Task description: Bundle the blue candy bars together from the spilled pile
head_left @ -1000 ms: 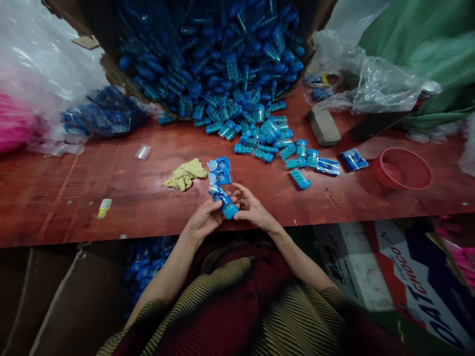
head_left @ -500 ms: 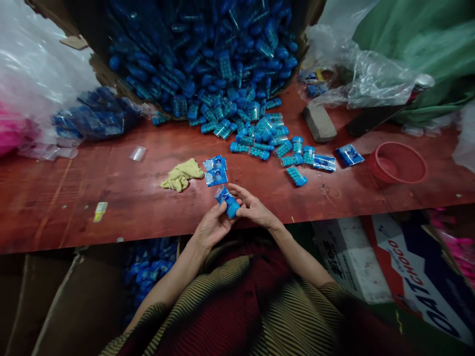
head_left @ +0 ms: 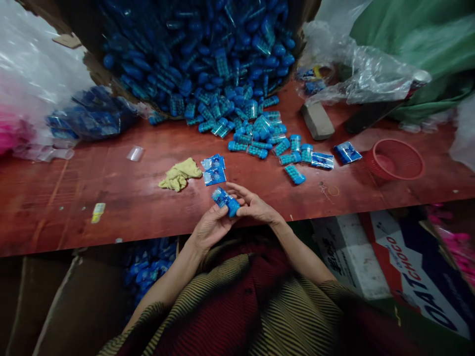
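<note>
Between my hands, above the table's front edge, is a small blue-capped bottle [head_left: 232, 206] with a printed blue wrapper around its far part. My left hand [head_left: 212, 226] grips it from the left, thumb on the wrapper. On the other side my right hand [head_left: 256, 208] pinches the capped end, its index finger stretched out above. Just beyond lie blue printed labels [head_left: 214, 175], overlapping. A crumpled yellow cloth [head_left: 180, 174] is beside them. Several loose blue bottles [head_left: 295, 174] are scattered to the right, in front of a large heap of the same kind [head_left: 222, 106].
The heap spills from a cardboard box [head_left: 107, 81]. At the right are a grey block [head_left: 318, 121], a label stack [head_left: 348, 152] and a red basket [head_left: 396, 177]. On the left lie a bag of blue labels [head_left: 94, 116] and a clear sleeve [head_left: 135, 154]. Cartons [head_left: 415, 277] stand below the table.
The bottle has turned slightly between my fingers, and its wrapper shows more clearly along its side. Both hands keep their grip. The whole view has shifted a little.
</note>
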